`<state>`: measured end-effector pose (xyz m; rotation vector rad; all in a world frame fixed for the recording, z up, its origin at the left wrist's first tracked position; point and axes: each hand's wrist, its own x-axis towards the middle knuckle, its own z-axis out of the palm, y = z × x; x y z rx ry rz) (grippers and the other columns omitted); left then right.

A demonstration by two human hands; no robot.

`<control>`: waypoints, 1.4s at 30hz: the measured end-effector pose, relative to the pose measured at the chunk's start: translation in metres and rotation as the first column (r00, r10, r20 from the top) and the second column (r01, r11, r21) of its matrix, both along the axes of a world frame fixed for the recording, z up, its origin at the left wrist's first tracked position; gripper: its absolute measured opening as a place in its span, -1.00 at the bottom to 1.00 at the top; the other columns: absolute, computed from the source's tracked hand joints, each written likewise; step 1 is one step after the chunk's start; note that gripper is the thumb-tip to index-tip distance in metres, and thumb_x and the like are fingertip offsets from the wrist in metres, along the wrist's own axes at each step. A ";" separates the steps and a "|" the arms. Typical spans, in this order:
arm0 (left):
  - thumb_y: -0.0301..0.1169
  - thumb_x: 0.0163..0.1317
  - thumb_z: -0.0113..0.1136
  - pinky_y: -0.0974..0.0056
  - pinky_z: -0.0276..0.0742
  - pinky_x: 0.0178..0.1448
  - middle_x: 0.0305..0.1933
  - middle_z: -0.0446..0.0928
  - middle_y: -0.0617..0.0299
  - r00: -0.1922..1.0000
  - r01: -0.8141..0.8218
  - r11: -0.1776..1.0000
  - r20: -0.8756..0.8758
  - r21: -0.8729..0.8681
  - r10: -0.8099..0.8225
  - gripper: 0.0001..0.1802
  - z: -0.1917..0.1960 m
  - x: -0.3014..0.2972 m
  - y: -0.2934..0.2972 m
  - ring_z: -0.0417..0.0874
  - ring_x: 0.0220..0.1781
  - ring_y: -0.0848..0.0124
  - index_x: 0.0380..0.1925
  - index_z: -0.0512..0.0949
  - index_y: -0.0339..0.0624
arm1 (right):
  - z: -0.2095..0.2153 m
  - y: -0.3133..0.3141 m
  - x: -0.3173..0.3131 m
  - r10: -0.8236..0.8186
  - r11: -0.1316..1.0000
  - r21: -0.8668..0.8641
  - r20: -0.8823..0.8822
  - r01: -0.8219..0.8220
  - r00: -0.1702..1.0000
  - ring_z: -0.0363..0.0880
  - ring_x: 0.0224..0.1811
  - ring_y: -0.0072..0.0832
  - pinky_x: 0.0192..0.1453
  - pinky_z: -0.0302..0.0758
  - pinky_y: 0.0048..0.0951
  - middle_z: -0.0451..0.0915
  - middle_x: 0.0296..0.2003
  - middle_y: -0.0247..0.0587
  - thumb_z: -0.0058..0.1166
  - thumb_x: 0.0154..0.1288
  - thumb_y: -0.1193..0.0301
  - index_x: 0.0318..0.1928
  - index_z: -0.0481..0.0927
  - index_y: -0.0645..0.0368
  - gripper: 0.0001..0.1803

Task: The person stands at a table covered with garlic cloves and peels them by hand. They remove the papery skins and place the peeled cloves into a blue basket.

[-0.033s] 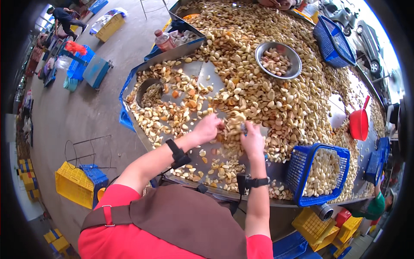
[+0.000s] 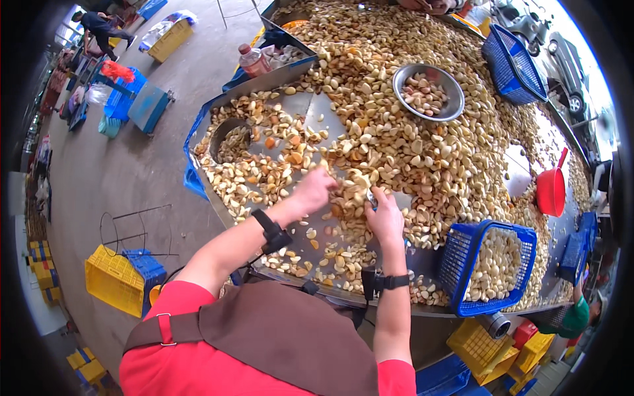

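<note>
Both my hands work over a broad heap of pale cream, oval, nut-like pieces (image 2: 436,158) on a metal table (image 2: 323,112). My left hand (image 2: 314,189) hovers at the edge of the heap, its fingers bent and smeared by motion, so I cannot tell whether they grip a piece. Just to its right, my right hand (image 2: 386,214) is closed round a small tool with a shiny metal part (image 2: 371,195); most of it hides inside the fingers. Loose pieces lie under and between both hands.
A blue basket (image 2: 456,270) of pale pieces stands at right. A steel bowl (image 2: 456,99) sits on the heap, and a red scoop (image 2: 550,191) lies farther right. The left table side has a raised metal rim and an opening (image 2: 218,142). Yellow crates (image 2: 113,280) stand on the floor.
My left hand has shifted slightly left and up, away from the right one. My right hand has moved a little left, still closed on the small tool.
</note>
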<state>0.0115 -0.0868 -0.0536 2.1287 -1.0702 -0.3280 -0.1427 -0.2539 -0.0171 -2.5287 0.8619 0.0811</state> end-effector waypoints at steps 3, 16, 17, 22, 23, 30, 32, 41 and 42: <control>-0.45 0.09 0.05 0.14 0.50 -0.12 -0.30 0.48 0.11 0.977 -0.166 0.951 -0.089 0.261 0.195 -0.80 0.003 0.059 0.052 0.55 -0.20 0.19 -0.61 0.63 0.02 | 0.020 0.000 -0.027 -0.049 0.993 0.097 -0.113 0.060 0.992 0.59 -0.17 0.00 -0.09 0.54 -0.09 0.52 -0.11 -0.02 0.11 0.15 0.16 0.23 0.36 -0.31 -0.42; -0.44 0.05 0.14 0.14 0.52 -0.02 -0.13 0.48 0.09 0.966 0.256 0.941 -0.036 0.221 -0.255 -0.73 0.033 -0.016 -0.028 0.54 -0.07 0.12 -0.18 0.51 -0.08 | 0.010 0.021 -0.046 0.093 0.993 0.095 -0.238 -0.072 0.967 0.59 -0.19 -0.03 -0.12 0.53 -0.10 0.54 -0.13 -0.06 0.20 0.10 0.18 -0.16 0.57 0.06 -0.66; -0.45 0.05 0.12 0.14 0.52 -0.01 -0.13 0.48 0.08 0.957 0.285 0.913 -0.027 0.291 -0.290 -0.72 0.029 -0.015 -0.027 0.54 -0.06 0.12 -0.16 0.50 -0.09 | 0.011 0.020 -0.048 0.136 0.985 0.136 -0.273 -0.102 0.952 0.59 -0.19 -0.03 -0.11 0.53 -0.10 0.56 -0.13 -0.05 0.18 0.10 0.16 -0.18 0.57 0.07 -0.66; -0.48 0.08 0.05 0.09 0.58 -0.12 -0.30 0.60 -0.05 0.951 0.282 0.811 -0.038 0.513 -0.306 -0.74 0.035 -0.010 -0.019 0.64 -0.16 0.06 -0.21 0.42 -0.35 | 0.032 -0.002 -0.065 -0.277 0.932 0.194 -0.168 0.307 0.946 0.58 -0.26 -0.01 -0.18 0.47 -0.10 0.62 -0.40 0.01 0.16 0.11 0.18 -0.25 0.57 0.15 -0.68; -0.47 0.08 0.05 0.09 0.58 -0.13 -0.33 0.61 -0.07 0.960 0.265 0.788 -0.078 0.557 -0.267 -0.72 0.038 -0.010 -0.014 0.65 -0.19 0.05 -0.20 0.39 -0.39 | 0.027 -0.008 -0.072 -0.286 0.952 0.084 -0.108 0.295 0.952 0.59 -0.27 -0.03 -0.21 0.48 -0.10 0.62 -0.38 -0.01 0.14 0.13 0.21 -0.26 0.57 0.13 -0.72; -0.37 -0.01 0.06 -0.04 0.51 -0.12 -0.37 0.59 -0.16 0.928 0.372 0.630 -0.255 0.682 -0.272 -0.62 0.052 -0.033 0.022 0.63 -0.28 -0.07 -0.19 0.33 -0.34 | 0.014 0.019 -0.048 -0.103 0.993 -0.051 -0.016 0.102 0.995 0.61 -0.26 -0.10 -0.19 0.53 -0.15 0.62 -0.31 -0.09 0.16 0.11 0.25 -0.22 0.58 0.10 -0.74; -0.44 -0.02 -0.01 0.04 0.52 -0.20 -0.32 0.58 -0.08 0.857 0.407 0.815 -0.482 0.413 -0.183 -0.75 0.042 -0.039 0.039 0.63 -0.37 0.06 -0.29 0.41 -0.28 | 0.005 0.017 -0.050 -0.135 0.990 -0.052 -0.019 0.134 0.991 0.61 -0.27 -0.10 -0.20 0.53 -0.14 0.62 -0.31 -0.09 0.17 0.09 0.26 -0.23 0.59 0.10 -0.74; -0.43 0.18 -0.04 0.51 0.34 -0.57 -0.44 0.49 0.35 0.270 0.325 0.910 -0.948 0.256 0.170 -0.84 0.056 -0.016 0.091 0.50 -0.48 0.63 -0.26 0.50 -0.11 | 0.011 0.037 -0.067 0.046 0.998 0.055 -0.241 -0.034 0.969 0.59 -0.19 -0.04 -0.14 0.53 -0.09 0.62 -0.28 -0.02 0.22 0.06 0.30 -0.15 0.55 0.09 -0.68; -0.46 0.18 -0.06 0.50 0.38 -0.51 -0.44 0.49 0.36 0.369 0.346 0.880 -0.910 0.325 0.191 -0.77 0.066 -0.025 0.084 0.48 -0.47 0.64 -0.19 0.52 -0.09 | 0.010 0.038 -0.067 0.026 0.999 0.052 -0.241 -0.014 0.970 0.59 -0.18 -0.04 -0.14 0.53 -0.09 0.62 -0.26 -0.02 0.22 0.05 0.30 -0.13 0.54 0.09 -0.66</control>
